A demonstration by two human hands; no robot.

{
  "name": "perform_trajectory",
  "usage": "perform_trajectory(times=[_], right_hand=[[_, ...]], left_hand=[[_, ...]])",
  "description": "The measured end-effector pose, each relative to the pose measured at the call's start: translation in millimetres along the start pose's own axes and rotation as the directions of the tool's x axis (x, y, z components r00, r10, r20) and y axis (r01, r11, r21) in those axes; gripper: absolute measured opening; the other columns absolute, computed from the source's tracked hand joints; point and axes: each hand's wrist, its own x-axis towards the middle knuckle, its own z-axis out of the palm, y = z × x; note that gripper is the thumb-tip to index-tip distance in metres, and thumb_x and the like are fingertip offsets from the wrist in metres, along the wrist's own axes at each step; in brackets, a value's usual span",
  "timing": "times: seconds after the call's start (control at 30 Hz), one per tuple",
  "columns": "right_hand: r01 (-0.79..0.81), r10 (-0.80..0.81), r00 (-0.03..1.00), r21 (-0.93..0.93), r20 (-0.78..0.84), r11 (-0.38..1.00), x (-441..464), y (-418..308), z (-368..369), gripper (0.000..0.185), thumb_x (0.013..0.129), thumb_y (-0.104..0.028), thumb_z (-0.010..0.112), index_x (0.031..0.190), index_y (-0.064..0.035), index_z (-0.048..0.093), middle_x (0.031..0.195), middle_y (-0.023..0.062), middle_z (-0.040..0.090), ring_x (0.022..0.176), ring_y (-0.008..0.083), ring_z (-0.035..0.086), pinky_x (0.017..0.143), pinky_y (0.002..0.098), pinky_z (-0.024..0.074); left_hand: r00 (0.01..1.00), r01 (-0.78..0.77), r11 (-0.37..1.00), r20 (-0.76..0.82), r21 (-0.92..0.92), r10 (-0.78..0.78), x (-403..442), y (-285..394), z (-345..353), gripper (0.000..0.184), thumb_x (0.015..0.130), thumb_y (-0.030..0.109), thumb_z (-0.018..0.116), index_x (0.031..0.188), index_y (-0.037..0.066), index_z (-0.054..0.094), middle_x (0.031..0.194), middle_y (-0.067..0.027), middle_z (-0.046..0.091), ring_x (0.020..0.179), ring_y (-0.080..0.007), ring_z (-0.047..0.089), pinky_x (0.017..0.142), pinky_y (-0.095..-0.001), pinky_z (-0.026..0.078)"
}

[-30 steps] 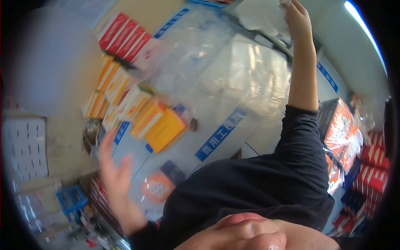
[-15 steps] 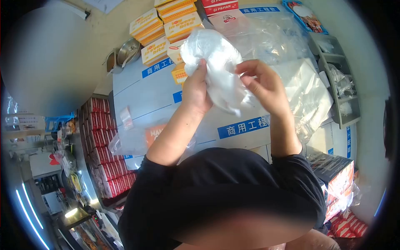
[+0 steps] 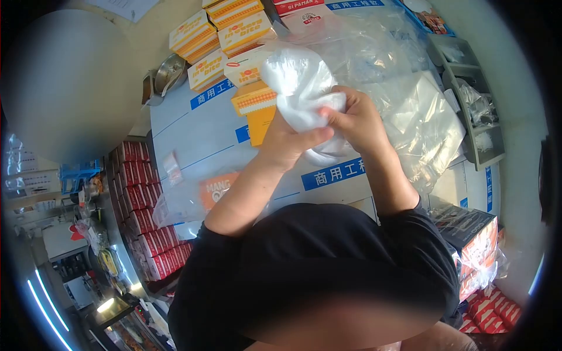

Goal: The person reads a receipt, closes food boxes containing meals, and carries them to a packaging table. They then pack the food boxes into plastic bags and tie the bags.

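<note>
A bunched, shiny white plastic bag (image 3: 297,71) is held between both hands above the table. My left hand (image 3: 287,140) grips it from below left, thumb across the front and the other fingers hidden behind the plastic. At the bag's right side, my right hand (image 3: 357,120) pinches a fold between thumb and fingers. Some of the bag hangs below the hands. Just left of the bag, an orange-yellow box (image 3: 256,100) sits on the table.
Stacked yellow and white boxes (image 3: 243,32) stand at the back. Clear plastic bags (image 3: 413,128) lie to the right, beside a grey compartment organizer (image 3: 477,96). A metal bowl (image 3: 171,73) is at the back left. Red boxes (image 3: 143,202) are piled at the left.
My right hand has moved left onto the bag and closed on it. My left thumb has shifted from pointing up to lying across the bag, which is more tightly gathered.
</note>
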Motion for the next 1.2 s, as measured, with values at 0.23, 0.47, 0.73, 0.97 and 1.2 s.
perform_trajectory(times=[0.23, 0.47, 0.73, 0.97, 1.2], right_hand=[[-0.085, 0.051, 0.988, 0.237, 0.147, 0.968, -3, -10, -5, 0.016, 0.081, -0.012, 0.063, 0.087, 0.0020, 0.060, 0.074, 0.0006, 0.060, 0.067, 0.0061, 0.054, 0.059, 0.0210, 0.0439], [0.007, -0.014, 0.999, 0.175, 0.040, 0.985, -4, -5, 4, 0.007, 0.080, -0.004, 0.061, 0.083, 0.0015, 0.057, 0.074, 0.0012, 0.059, 0.068, 0.0055, 0.054, 0.060, 0.0199, 0.0436], [0.043, -0.057, 0.998, 0.318, 0.036, 0.947, -8, -14, 10, 0.018, 0.083, 0.001, 0.053, 0.098, -0.0039, 0.044, 0.076, -0.0001, 0.053, 0.068, 0.0035, 0.048, 0.061, 0.0177, 0.0382], [0.162, -0.159, 0.987, 0.103, -0.038, 0.981, -9, -8, 1, 0.007, 0.080, 0.002, 0.052, 0.083, -0.0038, 0.051, 0.080, -0.0004, 0.053, 0.071, 0.0052, 0.047, 0.064, 0.0189, 0.0384], [0.103, -0.163, 0.980, -0.414, -0.113, 0.905, -9, -17, 11, 0.015, 0.072, -0.008, 0.064, 0.082, -0.0025, 0.054, 0.071, -0.0003, 0.055, 0.065, 0.0062, 0.049, 0.057, 0.0205, 0.0400]], left_hand=[[0.978, 0.169, 0.908, -0.048, -0.383, -0.202, 3, 15, -4, 0.046, 0.079, 0.008, 0.059, 0.121, 0.001, 0.042, 0.110, -0.0092, 0.053, 0.100, -0.0200, 0.053, 0.084, -0.0327, 0.044], [0.995, 0.043, 0.996, -0.090, -0.082, -0.051, 0, 14, 5, 0.045, 0.080, 0.010, 0.059, 0.121, 0.001, 0.042, 0.110, -0.0082, 0.053, 0.098, -0.0161, 0.052, 0.083, -0.0292, 0.042], [0.969, 0.067, 0.953, -0.208, -0.295, -0.132, 0, 19, -1, 0.045, 0.078, 0.004, 0.052, 0.122, 0.002, 0.042, 0.110, -0.0099, 0.054, 0.098, -0.0196, 0.054, 0.085, -0.0325, 0.043], [0.951, 0.069, 0.929, -0.258, -0.363, -0.171, -3, 20, -7, 0.047, 0.076, 0.000, 0.048, 0.122, 0.000, 0.040, 0.111, -0.0126, 0.053, 0.102, -0.0224, 0.053, 0.087, -0.0358, 0.043], [0.941, 0.045, 0.984, -0.323, -0.172, -0.099, -5, 13, -4, 0.045, 0.077, 0.001, 0.049, 0.122, -0.001, 0.040, 0.110, -0.0118, 0.052, 0.101, -0.0208, 0.052, 0.088, -0.0329, 0.041]])
